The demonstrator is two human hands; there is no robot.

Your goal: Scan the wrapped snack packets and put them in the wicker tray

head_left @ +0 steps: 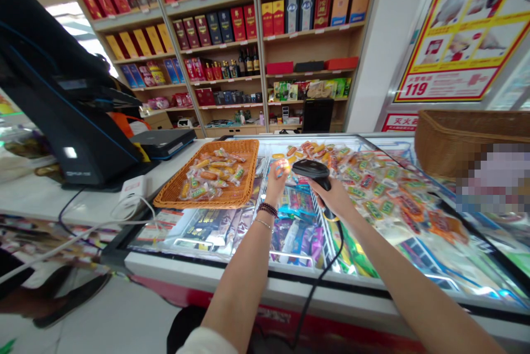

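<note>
My right hand (pixel 331 196) grips a black barcode scanner (pixel 311 168) by its handle, its head pointing left. Close to that head, my left hand (pixel 275 178) pinches a small wrapped snack (pixel 283 165), washed out by the scanner's orange light. A dark bead bracelet is on my left wrist. Both hands are above the glass top of a chest freezer (pixel 186 263). To the left, an orange wicker basket (pixel 254 163) holds several wrapped sausages (pixel 209 175). Many more wrapped sausages (pixel 366 180) lie spread over the glass to the right.
A black checkout machine (pixel 95 138), a flat black device (pixel 161 143) and a white box (pixel 133 187) with cables stand on the left counter. The scanner's cord (pixel 317 282) hangs over the freezer front. A brown basket (pixel 439 138) stands right. Another person's foot (pixel 70 296) shows lower left.
</note>
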